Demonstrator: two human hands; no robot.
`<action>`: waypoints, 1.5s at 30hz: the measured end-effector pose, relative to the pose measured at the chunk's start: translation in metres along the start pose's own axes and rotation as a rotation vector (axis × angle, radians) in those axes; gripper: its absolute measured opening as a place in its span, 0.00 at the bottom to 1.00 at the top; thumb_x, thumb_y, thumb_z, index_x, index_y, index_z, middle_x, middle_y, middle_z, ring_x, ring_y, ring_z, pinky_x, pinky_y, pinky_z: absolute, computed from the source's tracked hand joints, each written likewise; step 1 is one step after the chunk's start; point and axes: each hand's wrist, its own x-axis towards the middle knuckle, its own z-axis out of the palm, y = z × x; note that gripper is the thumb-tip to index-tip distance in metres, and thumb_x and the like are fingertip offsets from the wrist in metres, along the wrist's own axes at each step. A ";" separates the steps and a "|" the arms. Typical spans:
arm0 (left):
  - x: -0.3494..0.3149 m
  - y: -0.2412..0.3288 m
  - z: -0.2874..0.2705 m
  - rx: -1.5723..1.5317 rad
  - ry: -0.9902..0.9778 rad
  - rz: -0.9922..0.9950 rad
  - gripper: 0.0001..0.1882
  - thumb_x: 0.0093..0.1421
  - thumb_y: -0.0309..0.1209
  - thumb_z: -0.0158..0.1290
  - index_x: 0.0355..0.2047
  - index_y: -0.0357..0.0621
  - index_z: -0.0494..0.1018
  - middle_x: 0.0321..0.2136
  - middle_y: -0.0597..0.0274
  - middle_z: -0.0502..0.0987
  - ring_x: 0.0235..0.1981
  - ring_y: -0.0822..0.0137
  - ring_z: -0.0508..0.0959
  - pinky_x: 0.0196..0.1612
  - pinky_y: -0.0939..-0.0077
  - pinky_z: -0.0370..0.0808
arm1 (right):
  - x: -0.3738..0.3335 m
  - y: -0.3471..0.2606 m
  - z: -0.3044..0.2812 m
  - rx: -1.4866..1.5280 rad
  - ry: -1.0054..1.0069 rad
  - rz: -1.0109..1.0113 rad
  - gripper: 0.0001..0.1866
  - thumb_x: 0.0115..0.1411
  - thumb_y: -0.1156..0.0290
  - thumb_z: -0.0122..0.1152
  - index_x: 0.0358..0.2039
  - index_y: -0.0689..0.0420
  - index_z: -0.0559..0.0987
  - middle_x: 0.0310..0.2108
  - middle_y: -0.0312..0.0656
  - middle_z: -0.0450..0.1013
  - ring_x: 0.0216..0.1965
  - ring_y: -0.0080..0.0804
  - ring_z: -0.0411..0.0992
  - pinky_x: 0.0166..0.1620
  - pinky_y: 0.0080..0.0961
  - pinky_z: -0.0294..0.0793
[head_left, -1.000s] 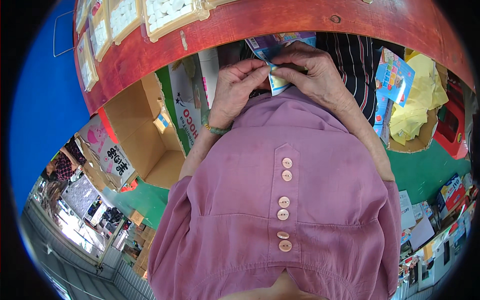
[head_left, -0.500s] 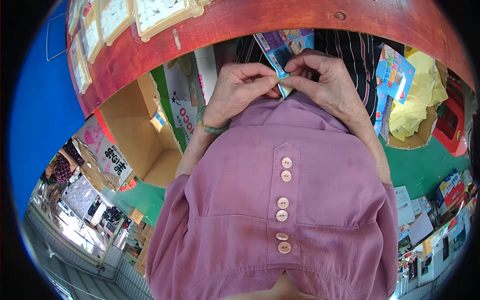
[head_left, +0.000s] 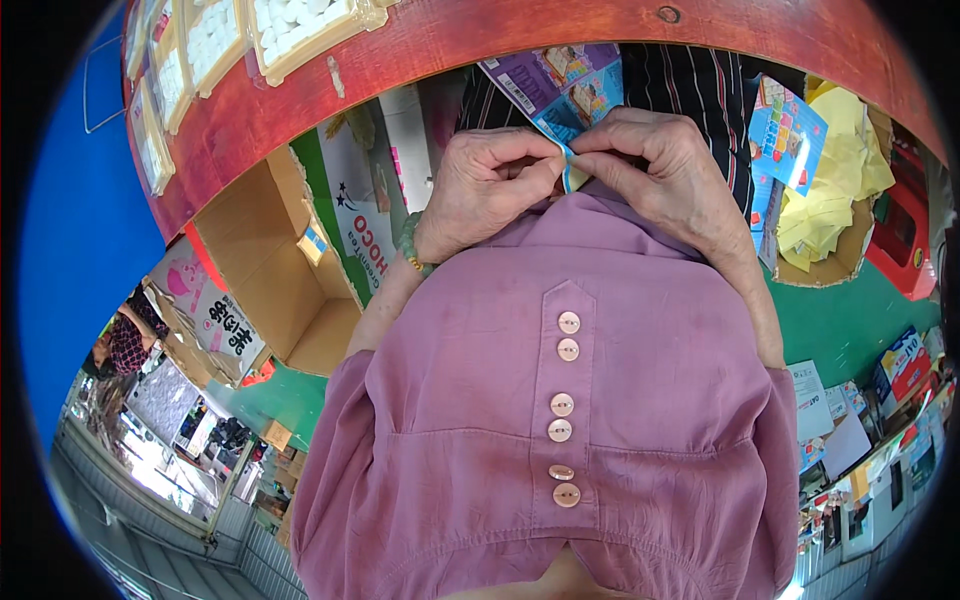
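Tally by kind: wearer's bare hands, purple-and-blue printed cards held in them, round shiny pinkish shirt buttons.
Bare hands (left hand, right hand): 2
Purple-and-blue printed card: 1
Round shiny pinkish shirt buttons: 6
Total: 9

A small workshop — red wooden table [head_left: 520, 25], cardboard boxes [head_left: 255, 235], ribbed panels [head_left: 265, 560] behind

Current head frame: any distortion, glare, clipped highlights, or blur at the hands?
Head view: strong fisheye bend, with the red table arcing across the top and corners black; head view: bright patch at lower left looks blown out; head view: glare on the blue card at right; head view: left hand and right hand fairly sharp, no obvious motion blur.
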 end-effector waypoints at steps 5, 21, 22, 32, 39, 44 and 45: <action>0.001 0.003 0.001 0.086 -0.003 0.066 0.04 0.54 0.22 0.53 0.29 0.35 0.77 0.22 0.66 0.76 0.21 0.83 0.71 0.22 0.89 0.67 | -0.002 -0.001 0.000 -0.063 0.007 -0.039 0.05 0.51 0.79 0.60 0.30 0.63 0.79 0.24 0.43 0.74 0.27 0.31 0.73 0.31 0.22 0.72; 0.006 0.009 0.001 0.132 -0.070 0.006 0.04 0.54 0.19 0.51 0.30 0.33 0.76 0.24 0.62 0.77 0.25 0.75 0.77 0.30 0.84 0.74 | -0.001 0.015 -0.006 0.145 -0.108 0.116 0.07 0.57 0.78 0.55 0.35 0.65 0.79 0.27 0.41 0.73 0.28 0.23 0.73 0.32 0.17 0.74; 0.006 0.009 0.001 0.117 -0.068 -0.008 0.05 0.54 0.19 0.51 0.30 0.33 0.76 0.24 0.62 0.77 0.26 0.75 0.77 0.30 0.84 0.74 | -0.002 0.016 -0.005 0.152 -0.100 0.111 0.07 0.57 0.78 0.55 0.35 0.65 0.79 0.27 0.41 0.73 0.28 0.23 0.73 0.32 0.17 0.74; 0.004 0.005 -0.001 0.155 -0.065 -0.014 0.05 0.56 0.20 0.50 0.31 0.33 0.76 0.25 0.62 0.78 0.27 0.75 0.78 0.31 0.84 0.75 | -0.003 0.008 0.000 0.168 -0.064 0.181 0.07 0.54 0.77 0.60 0.35 0.62 0.79 0.26 0.38 0.73 0.27 0.20 0.72 0.31 0.15 0.70; 0.003 0.005 -0.001 0.016 -0.064 -0.051 0.05 0.57 0.22 0.51 0.31 0.33 0.75 0.26 0.61 0.78 0.27 0.73 0.78 0.32 0.82 0.75 | 0.000 0.019 0.003 0.139 -0.021 0.077 0.05 0.54 0.75 0.60 0.31 0.62 0.80 0.26 0.38 0.74 0.27 0.20 0.71 0.31 0.16 0.70; 0.003 0.002 -0.001 -0.053 -0.045 -0.084 0.06 0.58 0.23 0.51 0.32 0.33 0.75 0.26 0.61 0.77 0.27 0.73 0.78 0.32 0.82 0.75 | 0.000 0.023 0.009 0.374 0.031 0.203 0.05 0.56 0.76 0.58 0.30 0.63 0.79 0.26 0.37 0.73 0.27 0.19 0.71 0.32 0.16 0.70; 0.003 0.003 -0.001 -0.141 -0.034 -0.114 0.06 0.58 0.25 0.52 0.32 0.33 0.75 0.26 0.62 0.78 0.27 0.76 0.77 0.32 0.84 0.75 | 0.001 0.022 0.010 0.371 0.033 0.199 0.05 0.56 0.76 0.58 0.30 0.63 0.79 0.26 0.37 0.73 0.27 0.19 0.71 0.32 0.16 0.70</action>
